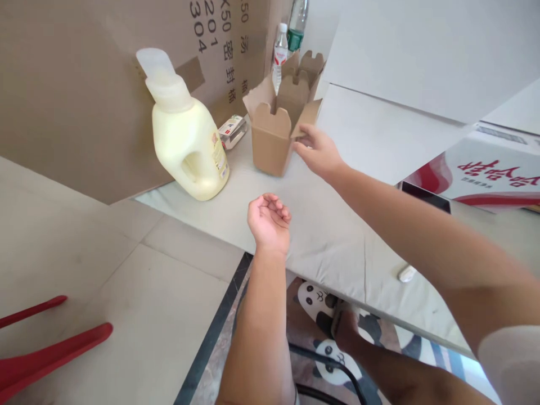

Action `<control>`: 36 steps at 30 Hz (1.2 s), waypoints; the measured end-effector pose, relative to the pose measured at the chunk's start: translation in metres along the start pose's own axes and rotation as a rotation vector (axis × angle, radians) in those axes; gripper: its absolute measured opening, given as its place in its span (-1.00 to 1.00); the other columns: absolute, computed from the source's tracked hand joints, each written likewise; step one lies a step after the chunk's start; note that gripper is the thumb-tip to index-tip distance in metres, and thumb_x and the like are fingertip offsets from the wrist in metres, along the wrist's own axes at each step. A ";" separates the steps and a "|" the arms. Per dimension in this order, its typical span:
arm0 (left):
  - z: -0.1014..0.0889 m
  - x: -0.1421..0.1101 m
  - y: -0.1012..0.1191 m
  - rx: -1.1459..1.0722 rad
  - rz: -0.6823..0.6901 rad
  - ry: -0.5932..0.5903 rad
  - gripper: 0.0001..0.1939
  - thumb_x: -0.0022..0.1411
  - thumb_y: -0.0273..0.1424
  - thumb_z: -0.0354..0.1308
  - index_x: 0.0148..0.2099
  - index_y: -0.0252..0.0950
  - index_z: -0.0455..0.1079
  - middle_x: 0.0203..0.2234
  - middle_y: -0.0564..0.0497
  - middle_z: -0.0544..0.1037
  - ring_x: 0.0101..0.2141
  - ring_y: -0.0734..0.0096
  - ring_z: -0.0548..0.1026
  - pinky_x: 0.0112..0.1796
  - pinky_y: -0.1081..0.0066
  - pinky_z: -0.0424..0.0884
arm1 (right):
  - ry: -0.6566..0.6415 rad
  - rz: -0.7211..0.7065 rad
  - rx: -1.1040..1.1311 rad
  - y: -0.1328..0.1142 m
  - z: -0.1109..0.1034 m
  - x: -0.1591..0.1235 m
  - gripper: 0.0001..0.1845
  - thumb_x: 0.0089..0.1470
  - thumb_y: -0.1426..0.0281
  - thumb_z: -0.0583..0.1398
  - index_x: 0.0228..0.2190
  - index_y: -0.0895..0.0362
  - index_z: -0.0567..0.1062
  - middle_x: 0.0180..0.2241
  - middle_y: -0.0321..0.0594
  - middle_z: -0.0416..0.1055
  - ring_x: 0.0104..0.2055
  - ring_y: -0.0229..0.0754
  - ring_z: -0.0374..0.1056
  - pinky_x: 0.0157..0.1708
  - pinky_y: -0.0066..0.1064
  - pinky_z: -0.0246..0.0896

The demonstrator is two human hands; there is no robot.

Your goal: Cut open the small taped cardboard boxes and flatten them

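My right hand (318, 149) pinches the right-hand flap of a brown paper takeout box (272, 147), whose top flaps stand up. Behind it, more brown takeout boxes (293, 90) stand in a row, flaps raised. Closer to me, my left hand (270, 222) hovers palm up over the table edge, its fingers loosely curled and nothing in the palm. Left of the boxes is a pale yellow detergent jug (188, 132) with a translucent cap. Between jug and boxes lies a small clear bottle with a label (233, 132).
A large cardboard carton (105, 101) rises at the left. Two plastic bottles (279, 53) stand behind the boxes. White panels (405, 62) and a red-white carton (493, 169) are on the right. A small white object (407, 274) lies on the cloth-covered table (333, 242). Red chair parts (54, 354) show lower left.
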State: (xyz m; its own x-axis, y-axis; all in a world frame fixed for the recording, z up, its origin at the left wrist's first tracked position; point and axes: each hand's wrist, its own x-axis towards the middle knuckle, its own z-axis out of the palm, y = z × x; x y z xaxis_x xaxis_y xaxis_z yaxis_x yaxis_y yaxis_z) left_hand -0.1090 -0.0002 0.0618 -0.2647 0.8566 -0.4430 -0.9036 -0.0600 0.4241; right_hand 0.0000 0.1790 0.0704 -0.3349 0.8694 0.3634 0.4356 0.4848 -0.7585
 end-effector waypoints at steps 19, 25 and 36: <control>0.007 -0.018 -0.065 0.539 0.307 -0.475 -0.23 0.30 0.24 -0.19 -0.47 -0.22 0.58 -0.34 -0.16 0.64 -0.12 0.05 0.60 -0.04 0.15 0.50 | 0.721 0.473 0.321 -0.011 -0.117 -0.308 -0.29 -0.03 0.23 0.38 0.13 -0.37 0.31 -0.09 -0.24 0.52 -0.09 -0.02 0.53 -0.12 -0.12 0.51; 0.009 -0.014 -0.078 0.764 0.410 -0.567 -0.12 0.16 0.38 -0.17 -0.55 -0.25 0.59 -0.45 -0.23 0.62 0.00 -0.09 0.56 0.09 0.12 0.44 | 0.726 0.424 0.243 0.005 -0.126 -0.319 -0.83 0.14 0.19 0.27 -0.21 -0.09 0.54 -0.15 -0.19 0.56 -0.05 0.04 0.51 0.09 0.07 0.39; 0.010 -0.017 -0.102 0.700 0.612 -0.506 -0.20 0.06 0.42 -0.05 -0.49 -0.24 0.52 -0.48 -0.08 0.56 -0.21 0.07 0.63 0.02 0.09 0.49 | 0.612 0.223 0.329 0.012 -0.128 -0.328 -0.78 0.18 0.19 0.14 -0.23 -0.06 0.55 -0.02 -0.18 0.49 0.12 0.08 0.39 0.20 0.05 0.21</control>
State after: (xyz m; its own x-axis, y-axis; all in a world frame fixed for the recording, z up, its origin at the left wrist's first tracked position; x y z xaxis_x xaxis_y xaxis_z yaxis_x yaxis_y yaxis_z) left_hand -0.0088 -0.0033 0.0336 -0.2929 0.9036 0.3127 -0.2255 -0.3831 0.8958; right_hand 0.2225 -0.0881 0.0114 0.3016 0.8887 0.3454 0.1330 0.3195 -0.9382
